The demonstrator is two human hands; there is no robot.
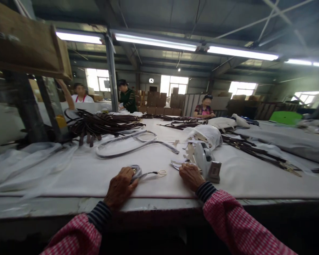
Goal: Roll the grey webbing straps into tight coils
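Observation:
My left hand (122, 186) is closed around a coiled strap (136, 170) wrapped in greyish plastic. From the coil a dark strap end runs right to a gold-coloured metal clasp (162, 172) lying on the white table cover. My right hand (191, 176) rests at the pale paper pieces (177, 163), its fingers curled down on them; what lies under the fingertips is hidden. Just right of that hand stands a grey-white tape dispenser (203, 156). Beyond the hands, a long plastic-wrapped strap (108, 155) lies in loose loops.
A heap of dark straps (101, 122) lies at the back left, more straps (255, 150) with metal clasps at the right. A clear plastic bag (210, 134) sits behind the dispenser. A brown carton (26, 42) juts in at upper left. Several people work farther back.

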